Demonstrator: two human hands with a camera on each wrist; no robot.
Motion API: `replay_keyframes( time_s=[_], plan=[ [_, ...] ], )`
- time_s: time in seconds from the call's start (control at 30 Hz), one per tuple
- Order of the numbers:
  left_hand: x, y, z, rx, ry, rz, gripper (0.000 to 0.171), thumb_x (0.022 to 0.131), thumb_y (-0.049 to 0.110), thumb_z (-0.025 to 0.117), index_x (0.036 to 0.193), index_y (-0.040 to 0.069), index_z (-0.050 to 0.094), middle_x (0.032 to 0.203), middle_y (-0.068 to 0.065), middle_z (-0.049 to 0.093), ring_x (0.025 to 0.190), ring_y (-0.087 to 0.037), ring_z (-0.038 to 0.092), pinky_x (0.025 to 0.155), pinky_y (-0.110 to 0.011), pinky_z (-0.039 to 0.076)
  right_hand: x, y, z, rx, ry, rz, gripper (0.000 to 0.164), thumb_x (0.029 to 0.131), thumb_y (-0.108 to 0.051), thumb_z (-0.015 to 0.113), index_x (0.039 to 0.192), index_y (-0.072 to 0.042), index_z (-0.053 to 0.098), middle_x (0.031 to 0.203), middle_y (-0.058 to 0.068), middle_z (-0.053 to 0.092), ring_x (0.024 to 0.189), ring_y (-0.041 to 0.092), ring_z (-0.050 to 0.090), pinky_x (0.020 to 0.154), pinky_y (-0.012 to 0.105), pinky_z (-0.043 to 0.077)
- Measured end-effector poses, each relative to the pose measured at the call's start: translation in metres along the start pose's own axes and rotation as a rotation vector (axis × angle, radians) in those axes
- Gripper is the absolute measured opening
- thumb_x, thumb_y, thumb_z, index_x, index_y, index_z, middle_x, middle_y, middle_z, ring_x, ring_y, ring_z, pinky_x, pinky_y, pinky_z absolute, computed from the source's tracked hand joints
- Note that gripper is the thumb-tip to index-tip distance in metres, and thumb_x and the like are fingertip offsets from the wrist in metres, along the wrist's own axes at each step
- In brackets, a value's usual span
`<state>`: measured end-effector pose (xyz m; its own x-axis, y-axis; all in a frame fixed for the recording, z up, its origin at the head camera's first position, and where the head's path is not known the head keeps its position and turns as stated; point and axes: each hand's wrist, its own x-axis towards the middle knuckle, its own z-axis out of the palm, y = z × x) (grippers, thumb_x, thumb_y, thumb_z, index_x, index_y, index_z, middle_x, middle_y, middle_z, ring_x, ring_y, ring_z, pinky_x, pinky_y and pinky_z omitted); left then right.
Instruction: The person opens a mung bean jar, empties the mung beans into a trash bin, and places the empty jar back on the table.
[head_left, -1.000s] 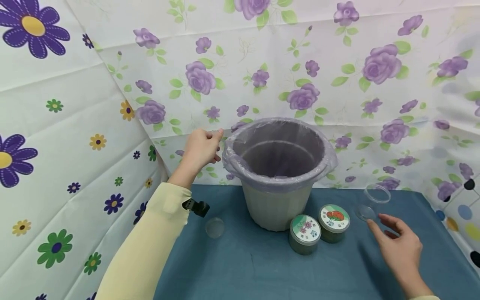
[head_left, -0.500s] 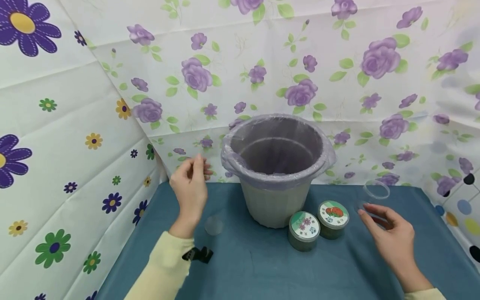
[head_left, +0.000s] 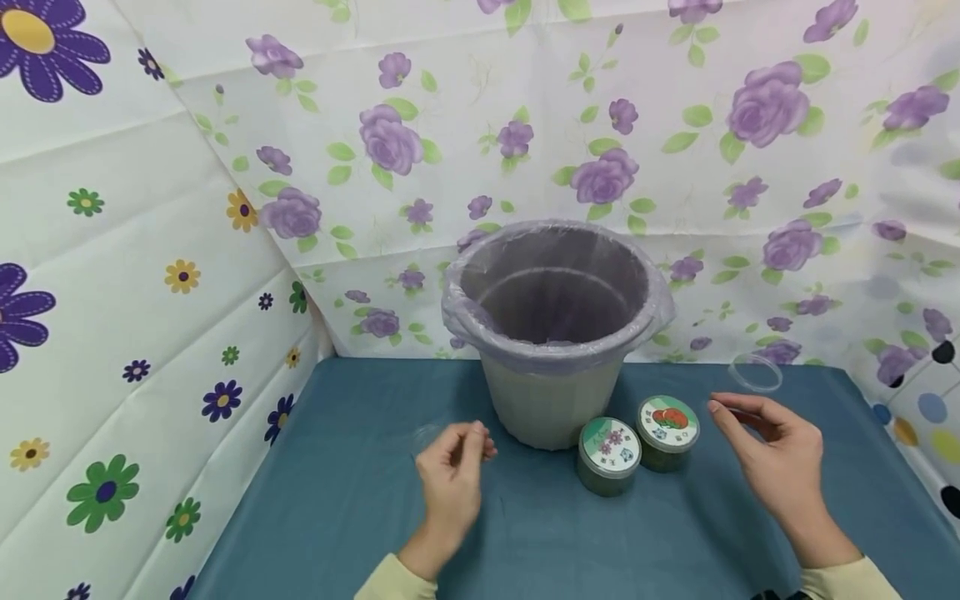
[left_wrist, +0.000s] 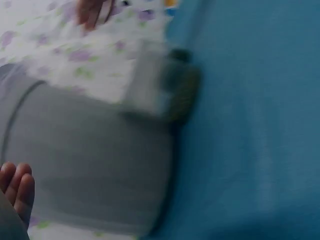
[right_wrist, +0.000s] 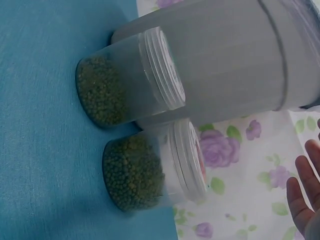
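Observation:
A pale grey trash bin point(head_left: 543, 408) stands at the back, lined with a thin purple bag point(head_left: 480, 337) folded over its rim. Two clear screw-top jars sit at its front right: one with a pink-flower label point(head_left: 609, 458), one with a red-fruit label point(head_left: 667, 433). Both contain small greenish grains, seen in the right wrist view. My left hand point(head_left: 452, 487) hangs before the bin, fingers loosely curled, nothing visible in it. My right hand point(head_left: 776, 462), thumb and forefinger tips close together, is beside the red-fruit jar, also without anything visible. It partly hides a clear empty jar point(head_left: 756, 373).
A clear disc point(head_left: 427, 433), perhaps a lid, lies left of the bin, partly behind my left hand. Blue cloth point(head_left: 337, 500) covers the table. Flowered sheets point(head_left: 360, 225) hang behind and at the sides. The left wrist view is blurred.
My left hand has come down from beside the bin's left rim, toward me and to the right. My right hand has shifted slightly left and up. Bin and jars stay put.

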<state>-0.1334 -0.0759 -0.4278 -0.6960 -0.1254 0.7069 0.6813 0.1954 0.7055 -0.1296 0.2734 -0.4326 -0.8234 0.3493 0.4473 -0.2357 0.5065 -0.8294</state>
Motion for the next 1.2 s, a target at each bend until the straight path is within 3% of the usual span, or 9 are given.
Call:
replay_keyframes(
  time_s=[0.17, 0.33, 0.5, 0.6, 0.67, 0.8, 0.9, 1.03, 1.2],
  plan=[
    [-0.030, -0.020, 0.009, 0.066, -0.155, 0.044, 0.023, 0.087, -0.005, 0.058, 0.075, 0.014, 0.064, 0.061, -0.004, 0.063, 0.051, -0.005, 0.058, 0.050, -0.014, 0.048, 0.002, 0.005, 0.003, 0.003, 0.018, 0.001, 0.016, 0.083, -0.013, 0.070, 0.098, -0.010, 0.073, 0.095, 0.000, 0.072, 0.087, 0.000, 0.064, 0.075, 0.008, 0.049],
    [-0.053, -0.042, 0.010, 0.123, -0.361, -0.040, 0.022, 0.093, 0.012, 0.058, 0.076, 0.026, 0.062, 0.062, 0.008, 0.058, 0.054, 0.006, 0.053, 0.050, -0.011, 0.046, 0.005, 0.016, 0.008, -0.042, 0.015, 0.029, 0.017, 0.083, -0.020, 0.071, 0.099, -0.015, 0.073, 0.094, -0.009, 0.071, 0.086, -0.003, 0.064, 0.072, 0.008, 0.049],
    [-0.061, -0.047, 0.009, 0.237, -0.593, -0.109, 0.021, 0.096, 0.028, 0.053, 0.076, 0.031, 0.061, 0.060, 0.015, 0.050, 0.049, 0.007, 0.042, 0.045, -0.011, 0.038, 0.006, 0.029, 0.014, -0.155, -0.061, 0.113, 0.029, 0.085, -0.038, 0.066, 0.109, -0.022, 0.069, 0.106, -0.008, 0.068, 0.086, -0.013, 0.060, 0.068, 0.006, 0.048],
    [-0.062, -0.048, 0.009, 0.315, -0.689, -0.092, 0.025, 0.096, 0.034, 0.051, 0.074, 0.030, 0.060, 0.056, 0.016, 0.045, 0.046, 0.007, 0.037, 0.044, -0.010, 0.035, 0.005, 0.040, 0.018, -0.203, -0.123, 0.141, 0.040, 0.084, -0.045, 0.065, 0.118, -0.024, 0.063, 0.119, 0.000, 0.064, 0.090, -0.016, 0.054, 0.070, 0.006, 0.047],
    [-0.064, -0.049, 0.009, 0.359, -0.734, -0.075, 0.026, 0.096, 0.035, 0.051, 0.071, 0.031, 0.058, 0.055, 0.017, 0.042, 0.045, 0.008, 0.036, 0.044, -0.009, 0.033, 0.004, 0.049, 0.021, -0.227, -0.163, 0.145, 0.047, 0.082, -0.047, 0.066, 0.123, -0.023, 0.060, 0.125, 0.002, 0.061, 0.095, -0.012, 0.054, 0.075, 0.012, 0.050],
    [-0.066, -0.051, 0.009, 0.404, -0.796, -0.032, 0.024, 0.094, 0.034, 0.054, 0.071, 0.030, 0.059, 0.057, 0.018, 0.045, 0.047, 0.011, 0.037, 0.046, -0.006, 0.033, 0.004, 0.067, 0.027, -0.224, -0.289, 0.123, 0.070, 0.080, -0.047, 0.069, 0.138, -0.016, 0.045, 0.137, 0.010, 0.050, 0.121, 0.019, 0.050, 0.092, 0.041, 0.047],
    [-0.067, -0.052, 0.008, 0.424, -0.829, -0.015, 0.021, 0.093, 0.034, 0.057, 0.073, 0.030, 0.061, 0.059, 0.019, 0.047, 0.049, 0.012, 0.038, 0.048, -0.005, 0.034, 0.004, 0.078, 0.032, -0.207, -0.411, 0.135, 0.092, 0.077, -0.050, 0.071, 0.148, -0.011, 0.026, 0.146, 0.018, 0.038, 0.129, 0.038, 0.040, 0.093, 0.055, 0.042],
    [-0.066, -0.053, 0.008, 0.449, -0.865, -0.017, 0.022, 0.092, 0.039, 0.056, 0.071, 0.031, 0.058, 0.058, 0.019, 0.045, 0.048, 0.011, 0.037, 0.047, -0.007, 0.033, 0.003, 0.083, 0.040, -0.240, -0.498, 0.168, 0.110, 0.069, -0.057, 0.073, 0.151, -0.012, 0.013, 0.145, 0.022, 0.034, 0.125, 0.043, 0.042, 0.088, 0.055, 0.045],
    [-0.065, -0.055, 0.008, 0.491, -0.884, 0.001, 0.023, 0.091, 0.044, 0.055, 0.073, 0.031, 0.058, 0.059, 0.020, 0.044, 0.047, 0.011, 0.037, 0.046, -0.007, 0.032, 0.004, 0.085, 0.049, -0.294, -0.505, 0.175, 0.123, 0.062, -0.063, 0.075, 0.151, -0.012, 0.008, 0.136, 0.023, 0.042, 0.115, 0.041, 0.051, 0.082, 0.054, 0.047]
  ],
)
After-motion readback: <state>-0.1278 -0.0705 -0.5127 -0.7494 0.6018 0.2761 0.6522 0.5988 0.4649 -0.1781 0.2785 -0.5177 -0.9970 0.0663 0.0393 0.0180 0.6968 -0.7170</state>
